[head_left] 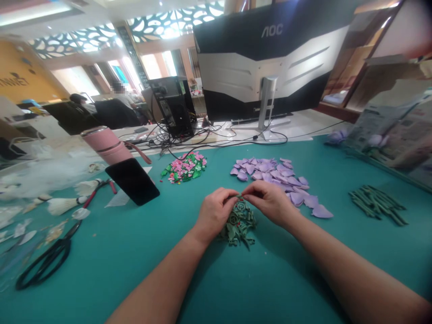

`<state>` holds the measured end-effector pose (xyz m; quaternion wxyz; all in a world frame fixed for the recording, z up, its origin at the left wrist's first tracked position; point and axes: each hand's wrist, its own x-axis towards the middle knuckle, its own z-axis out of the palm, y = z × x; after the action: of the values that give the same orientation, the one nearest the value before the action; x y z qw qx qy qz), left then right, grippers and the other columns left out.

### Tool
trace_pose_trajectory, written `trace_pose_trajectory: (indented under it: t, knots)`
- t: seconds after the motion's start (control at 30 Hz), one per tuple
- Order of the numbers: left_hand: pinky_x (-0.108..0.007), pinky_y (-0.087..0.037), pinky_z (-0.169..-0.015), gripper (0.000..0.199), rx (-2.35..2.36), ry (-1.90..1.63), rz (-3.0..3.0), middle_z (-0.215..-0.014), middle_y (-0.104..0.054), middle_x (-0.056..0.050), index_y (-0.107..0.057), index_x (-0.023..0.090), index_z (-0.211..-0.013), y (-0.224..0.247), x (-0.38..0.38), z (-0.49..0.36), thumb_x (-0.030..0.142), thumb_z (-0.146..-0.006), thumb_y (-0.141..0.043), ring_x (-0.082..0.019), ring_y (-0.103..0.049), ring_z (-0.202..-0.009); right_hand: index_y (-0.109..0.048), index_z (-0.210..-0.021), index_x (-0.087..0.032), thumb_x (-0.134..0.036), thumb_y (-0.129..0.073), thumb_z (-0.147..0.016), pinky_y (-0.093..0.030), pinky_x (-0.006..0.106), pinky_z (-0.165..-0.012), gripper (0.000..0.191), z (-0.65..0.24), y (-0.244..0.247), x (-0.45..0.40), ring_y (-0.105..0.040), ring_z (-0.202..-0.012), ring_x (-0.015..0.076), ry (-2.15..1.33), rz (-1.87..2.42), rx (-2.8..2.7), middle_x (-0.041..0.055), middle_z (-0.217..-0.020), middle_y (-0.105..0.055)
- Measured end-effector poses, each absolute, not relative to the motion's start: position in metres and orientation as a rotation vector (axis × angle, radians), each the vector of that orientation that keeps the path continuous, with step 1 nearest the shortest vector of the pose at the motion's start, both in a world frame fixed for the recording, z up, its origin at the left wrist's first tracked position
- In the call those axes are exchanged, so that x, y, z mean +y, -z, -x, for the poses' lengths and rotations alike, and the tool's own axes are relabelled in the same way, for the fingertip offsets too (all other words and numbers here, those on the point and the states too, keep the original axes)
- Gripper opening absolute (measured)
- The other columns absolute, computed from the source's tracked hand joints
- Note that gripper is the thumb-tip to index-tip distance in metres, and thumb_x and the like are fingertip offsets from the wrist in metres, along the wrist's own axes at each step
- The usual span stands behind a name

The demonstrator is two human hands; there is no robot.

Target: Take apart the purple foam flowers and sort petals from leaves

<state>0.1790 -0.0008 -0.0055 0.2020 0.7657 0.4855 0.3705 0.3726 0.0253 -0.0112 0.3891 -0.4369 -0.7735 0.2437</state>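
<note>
My left hand and my right hand meet at the fingertips in the middle of the head view. Both are closed in a pinch on one small green piece with a bit of red by it; its exact kind is too small to make out. Right below the fingers lies a heap of small dark green plastic parts, some ring-shaped, some leaf-like. Just beyond my right hand spreads a pile of purple petals. Farther back on the left sits a cluster of pink flowers with green leaves.
A teal mat covers the table. At left are black scissors, shuttlecocks, a phone leaning on a pink bottle. Green stems lie at right. Behind stand a monitor, cables and a computer case.
</note>
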Motion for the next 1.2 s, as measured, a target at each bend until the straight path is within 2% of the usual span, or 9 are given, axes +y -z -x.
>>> trace_pose_trajectory:
  t: [1.2]
  knots:
    - [-0.03, -0.048, -0.081, 0.016, 1.429, -0.931, -2.367, -0.097, -0.07, -0.004, -0.067, 0.02, -0.101, 0.0079, -0.0064, -0.181, 0.021, -0.096, -0.052, -0.019, -0.065, -0.089, -0.067, -0.08, -0.021, -0.017, -0.06, -0.088, -0.042, 0.024, -0.066, 0.011, -0.3693, 0.0098, 0.0178, -0.06, -0.075, 0.0153, -0.353, 1.09, -2.134, 0.0021, -0.078, -0.065]
